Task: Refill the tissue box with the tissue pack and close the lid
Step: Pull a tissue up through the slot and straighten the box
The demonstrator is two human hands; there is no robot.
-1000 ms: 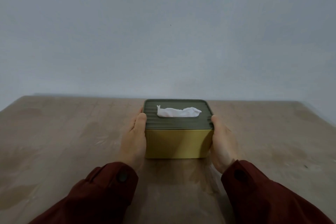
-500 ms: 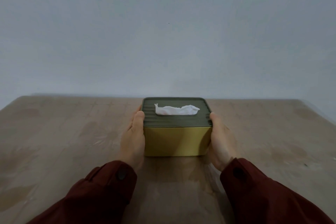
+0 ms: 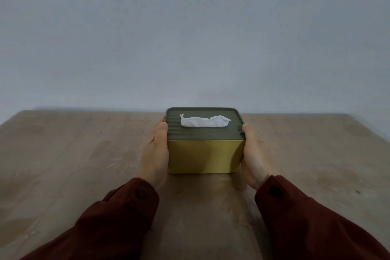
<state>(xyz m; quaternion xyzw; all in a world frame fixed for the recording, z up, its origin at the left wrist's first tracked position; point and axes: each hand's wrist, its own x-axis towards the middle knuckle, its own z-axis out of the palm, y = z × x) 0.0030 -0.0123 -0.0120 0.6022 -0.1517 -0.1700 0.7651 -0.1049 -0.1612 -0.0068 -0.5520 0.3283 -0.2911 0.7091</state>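
A yellow tissue box [image 3: 204,156] stands on the wooden table [image 3: 73,164] straight ahead of me. Its dark green ribbed lid [image 3: 234,131] sits flat on top. A white tissue [image 3: 203,121] sticks out of the slot in the lid. My left hand [image 3: 155,154] presses flat against the box's left side, thumb on the lid's edge. My right hand [image 3: 254,156] holds the right side the same way. Both fingers' far ends are hidden behind the box. No separate tissue pack is in sight.
A plain pale wall [image 3: 190,38] rises right behind the table's far edge. Dark red sleeves cover both forearms at the bottom of the view. The table's right edge runs off at the far right.
The box and both hands sit a little farther from me and higher in the view than a second ago. The grip on the box's sides is unchanged.
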